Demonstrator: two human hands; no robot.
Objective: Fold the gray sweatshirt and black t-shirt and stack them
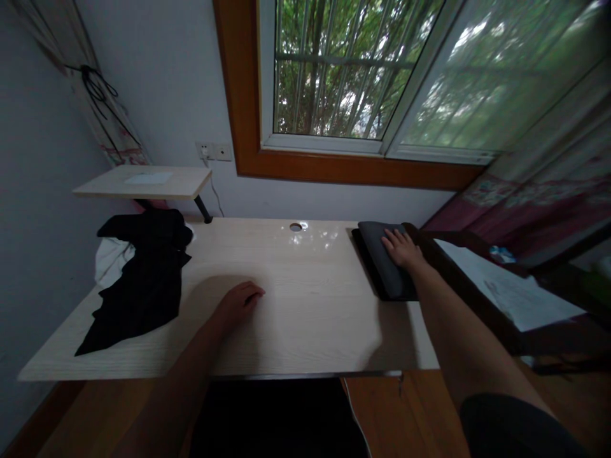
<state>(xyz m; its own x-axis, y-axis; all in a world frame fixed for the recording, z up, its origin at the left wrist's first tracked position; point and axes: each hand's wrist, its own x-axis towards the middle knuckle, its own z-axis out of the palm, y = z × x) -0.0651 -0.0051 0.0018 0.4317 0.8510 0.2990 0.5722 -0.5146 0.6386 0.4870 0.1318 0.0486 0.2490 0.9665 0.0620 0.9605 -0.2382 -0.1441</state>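
My right hand (401,248) lies flat, fingers spread, on a dark grey flat case (379,245) at the desk's right end. A black flat layer (366,264) shows under the case along its left side; whether the two are one object I cannot tell. Resting on the pale wooden desk (305,331), left of the middle, my left hand (240,300) has its fingers curled in, with nothing visible in them. To its left a crumpled black cloth garment (147,286) is spread on the desk, and white cloth (112,261) pokes out beside it.
A small raised shelf (105,181) with a pale sheet on it stands at the back left. Behind the desk are a wall socket (213,151) and a wood-framed window (334,162). Right of the desk, a dark piece of furniture bears a white sheet (501,286). A curtain hangs on each side.
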